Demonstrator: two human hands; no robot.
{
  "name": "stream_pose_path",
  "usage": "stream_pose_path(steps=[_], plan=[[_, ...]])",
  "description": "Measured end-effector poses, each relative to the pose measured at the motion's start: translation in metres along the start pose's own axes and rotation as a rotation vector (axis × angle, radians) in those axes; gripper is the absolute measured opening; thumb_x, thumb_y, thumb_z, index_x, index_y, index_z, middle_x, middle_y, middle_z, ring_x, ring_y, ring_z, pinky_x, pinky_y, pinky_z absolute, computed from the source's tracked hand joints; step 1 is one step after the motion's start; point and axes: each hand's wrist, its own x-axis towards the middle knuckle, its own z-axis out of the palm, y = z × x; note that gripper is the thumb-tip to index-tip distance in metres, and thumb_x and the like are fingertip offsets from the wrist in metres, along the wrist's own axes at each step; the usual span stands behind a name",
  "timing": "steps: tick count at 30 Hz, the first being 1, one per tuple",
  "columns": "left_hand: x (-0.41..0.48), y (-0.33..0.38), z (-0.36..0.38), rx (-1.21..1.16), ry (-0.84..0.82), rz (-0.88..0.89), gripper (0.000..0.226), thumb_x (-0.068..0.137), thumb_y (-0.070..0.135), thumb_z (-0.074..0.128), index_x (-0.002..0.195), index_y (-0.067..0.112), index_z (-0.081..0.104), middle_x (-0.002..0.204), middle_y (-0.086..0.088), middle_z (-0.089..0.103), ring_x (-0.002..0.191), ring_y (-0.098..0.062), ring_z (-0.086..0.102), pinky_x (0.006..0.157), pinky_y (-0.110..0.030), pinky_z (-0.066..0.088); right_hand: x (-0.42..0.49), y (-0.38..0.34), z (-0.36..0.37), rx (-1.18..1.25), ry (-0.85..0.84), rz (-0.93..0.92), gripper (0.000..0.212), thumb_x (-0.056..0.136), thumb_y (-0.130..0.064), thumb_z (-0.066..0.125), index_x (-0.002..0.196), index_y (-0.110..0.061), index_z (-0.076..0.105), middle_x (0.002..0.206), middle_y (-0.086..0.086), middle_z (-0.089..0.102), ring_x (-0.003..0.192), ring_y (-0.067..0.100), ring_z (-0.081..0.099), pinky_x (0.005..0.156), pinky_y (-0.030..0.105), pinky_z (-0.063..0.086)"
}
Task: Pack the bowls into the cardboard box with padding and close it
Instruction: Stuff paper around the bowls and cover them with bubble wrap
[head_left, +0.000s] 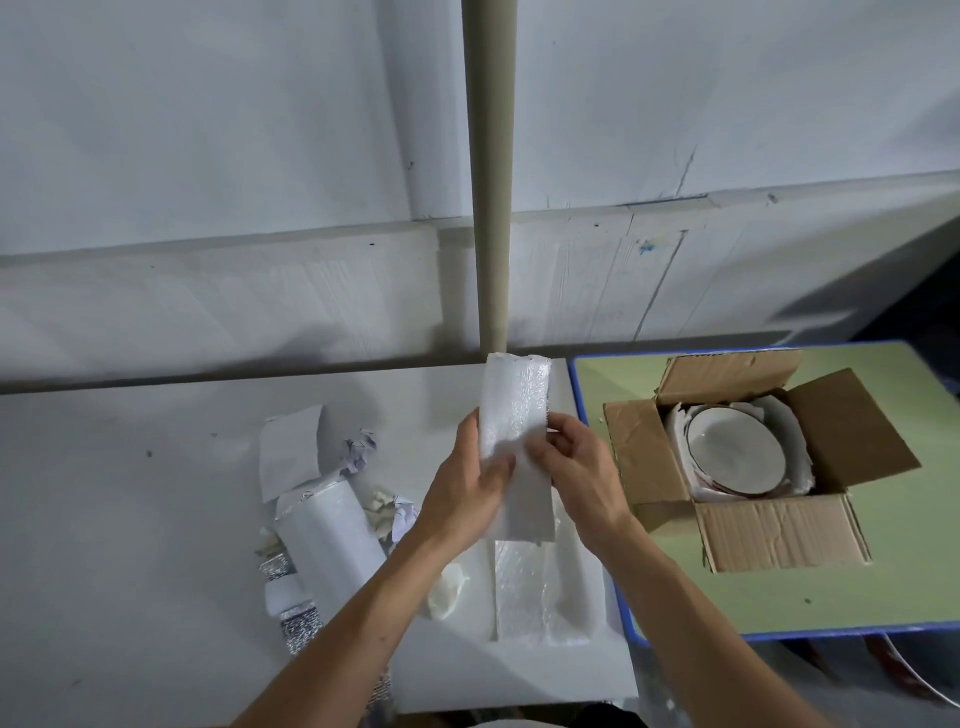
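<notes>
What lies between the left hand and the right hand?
In the head view, a white foam sheet stands between the left hand and right hand; both pinch it.

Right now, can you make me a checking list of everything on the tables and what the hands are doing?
Surface: white table beside a green table with a blue rim.
Job's things: cardboard box on the green table, flaps open; bowl inside, white padding around it.
Clutter: foam pieces, crumpled paper, silver strip on the white table.
Grippers: left hand and right hand both pinch a foam sheet above the white table.
Cables: nothing seen.
Surroundings: white wall, beige pole.
</notes>
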Motion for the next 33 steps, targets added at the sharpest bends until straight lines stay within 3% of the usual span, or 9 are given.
stream_pose_path(steps=[5,10,14,17,19,21,24,29,33], plan=[[-0.001,0.005,0.000,0.032,0.094,-0.024,0.024,0.100,0.027,0.049,0.124,0.025,0.049,0.109,0.008,0.065,0.094,-0.009,0.063,0.075,-0.026,0.051,-0.004,0.000,-0.005,-0.032,-0.030,0.061,0.027,0.092,-0.007,0.061,0.118,-0.013,0.059,0.092,0.006,0.074,0.086,0.025,0.071,0.080,0.048,0.059],[-0.006,0.011,0.008,0.128,0.024,0.010,0.004,0.100,0.019,0.040,0.102,0.019,0.043,0.091,-0.001,0.060,0.076,-0.018,0.058,0.061,-0.031,0.043,-0.009,-0.001,-0.006,-0.126,0.002,0.068,0.016,0.088,-0.018,0.066,0.103,-0.013,0.060,0.088,0.008,0.070,0.081,0.027,0.069,0.069,0.040,0.059],[-0.012,0.018,0.016,0.065,-0.092,0.060,0.030,0.105,0.038,0.033,0.132,0.030,0.045,0.115,0.004,0.065,0.100,-0.012,0.063,0.083,-0.029,0.050,-0.011,-0.005,-0.007,-0.188,0.050,0.110,0.024,0.081,-0.028,0.071,0.096,-0.013,0.059,0.083,0.008,0.066,0.069,0.016,0.064,0.053,0.025,0.051],[-0.019,0.031,0.016,-0.206,-0.153,-0.007,0.037,0.105,0.050,0.028,0.123,0.040,0.058,0.109,0.013,0.070,0.100,0.001,0.065,0.085,-0.017,0.051,-0.011,-0.004,-0.008,-0.189,0.072,0.148,0.033,0.076,-0.034,0.073,0.096,-0.011,0.059,0.084,0.015,0.066,0.062,0.019,0.061,0.049,0.031,0.048],[-0.017,0.034,0.015,-0.366,-0.183,-0.072,0.039,0.107,0.038,0.029,0.108,0.031,0.068,0.094,-0.003,0.075,0.090,-0.019,0.071,0.080,-0.033,0.059,-0.010,-0.004,-0.009,-0.205,0.095,0.152,0.033,0.075,-0.032,0.071,0.096,-0.010,0.058,0.085,0.017,0.065,0.059,0.021,0.060,0.047,0.033,0.047],[-0.015,0.035,0.017,-0.471,-0.202,-0.128,0.038,0.104,0.028,0.033,0.106,0.026,0.071,0.099,-0.015,0.072,0.093,-0.038,0.069,0.086,-0.052,0.057,-0.012,-0.005,-0.008,-0.221,0.104,0.147,0.031,0.077,-0.031,0.069,0.096,-0.010,0.056,0.085,0.018,0.065,0.059,0.022,0.062,0.046,0.030,0.048],[-0.011,0.033,0.021,-0.533,-0.192,-0.229,0.032,0.104,0.028,0.037,0.109,0.022,0.068,0.101,-0.013,0.071,0.083,-0.027,0.068,0.080,-0.047,0.060,-0.015,-0.009,-0.002,-0.258,0.085,0.122,0.024,0.087,-0.028,0.067,0.092,-0.007,0.055,0.080,0.014,0.066,0.059,0.023,0.068,0.047,0.032,0.055],[-0.004,0.024,0.019,-0.303,-0.090,-0.215,0.027,0.099,0.044,0.047,0.107,0.019,0.056,0.100,-0.007,0.068,0.079,-0.017,0.064,0.069,-0.034,0.051,-0.024,-0.021,-0.001,-0.085,-0.031,0.111,0.023,0.101,-0.016,0.049,0.092,0.001,0.063,0.080,0.016,0.069,0.065,0.026,0.071,0.060,0.036,0.060],[-0.011,0.025,0.013,0.010,-0.108,-0.054,0.024,0.099,0.045,0.046,0.098,0.021,0.046,0.076,-0.001,0.068,0.056,-0.020,0.066,0.050,-0.029,0.046,-0.022,-0.020,-0.005,-0.191,-0.018,0.108,0.022,0.095,-0.029,0.060,0.096,-0.006,0.061,0.077,0.011,0.070,0.062,0.028,0.069,0.057,0.036,0.058]])
